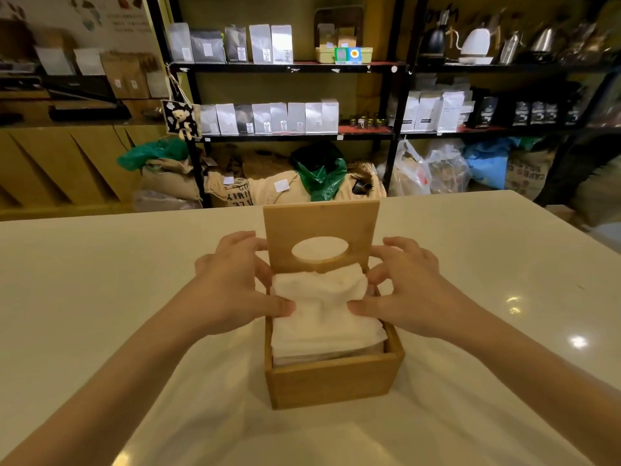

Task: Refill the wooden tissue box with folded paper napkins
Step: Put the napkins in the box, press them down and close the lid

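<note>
The folded paper napkins (322,317) sit as a white stack inside the wooden tissue box (332,381), bulging above its rim at the back, between the two grips. The left hand (235,280) has its thumb pressed on the stack's left side and its fingers curled round the far left edge; the right hand (403,284) mirrors it, thumb on the napkins, fingers loosely spread by the box's right wall. Neither grip is clamped shut; both are half-open, pinching and pressing paper. Just beyond the grips the hinged lid (321,227) stands upright, its oval opening showing. The box rests on the pale tabletop (100,280). To do this well, I'd say press evenly with both thumbs, tuck the raised back fold below the rim, and keep the corners square so the lid can close flat.
</note>
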